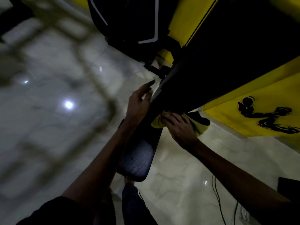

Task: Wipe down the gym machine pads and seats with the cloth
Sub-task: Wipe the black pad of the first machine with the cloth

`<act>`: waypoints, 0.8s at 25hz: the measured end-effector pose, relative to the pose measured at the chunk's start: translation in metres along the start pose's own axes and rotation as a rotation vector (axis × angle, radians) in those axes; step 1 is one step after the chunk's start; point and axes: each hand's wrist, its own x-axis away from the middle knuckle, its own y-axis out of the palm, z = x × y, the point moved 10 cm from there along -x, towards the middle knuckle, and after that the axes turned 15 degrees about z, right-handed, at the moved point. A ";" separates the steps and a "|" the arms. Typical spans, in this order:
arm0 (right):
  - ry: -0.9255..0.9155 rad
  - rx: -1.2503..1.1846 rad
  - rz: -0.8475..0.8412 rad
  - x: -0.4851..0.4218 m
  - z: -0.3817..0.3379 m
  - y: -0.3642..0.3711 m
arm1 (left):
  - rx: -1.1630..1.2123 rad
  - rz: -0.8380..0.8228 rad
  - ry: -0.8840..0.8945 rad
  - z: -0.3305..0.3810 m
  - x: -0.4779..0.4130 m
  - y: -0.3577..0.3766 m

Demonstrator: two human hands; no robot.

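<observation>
Above glossy floor (48, 127), right hand (180, 127) lays straight fingers on yellow cloth (201, 127) against black pad (203, 78); left hand (138, 103) fingers apart.

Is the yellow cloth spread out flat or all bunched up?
Bunched up: the cloth pokes out crumpled on both sides of the right hand.

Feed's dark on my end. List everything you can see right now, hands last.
back pad: one, black, slanting from upper right to centre
seat pad: one, black, lower centre
cloth: one, yellow-green, at the back pad's lower end
machine cover: one, black with white trim, top centre
wall panels: several, yellow, right side, one with a black figure
cables: at least two, black, floor lower right
floor: one, pale marble, glossy
left hand: one, open, at the back pad's left edge
right hand: one, flat, pressing the cloth
</observation>
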 end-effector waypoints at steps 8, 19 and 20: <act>0.947 -0.453 0.374 0.042 0.035 -0.027 | 0.003 -0.120 -0.035 0.025 -0.003 0.021; 1.869 -0.853 0.585 0.079 0.038 0.016 | -0.087 -0.111 -0.072 0.027 0.012 0.017; 1.935 -0.975 0.603 0.074 0.038 0.030 | -0.091 -0.103 -0.053 0.029 0.012 0.016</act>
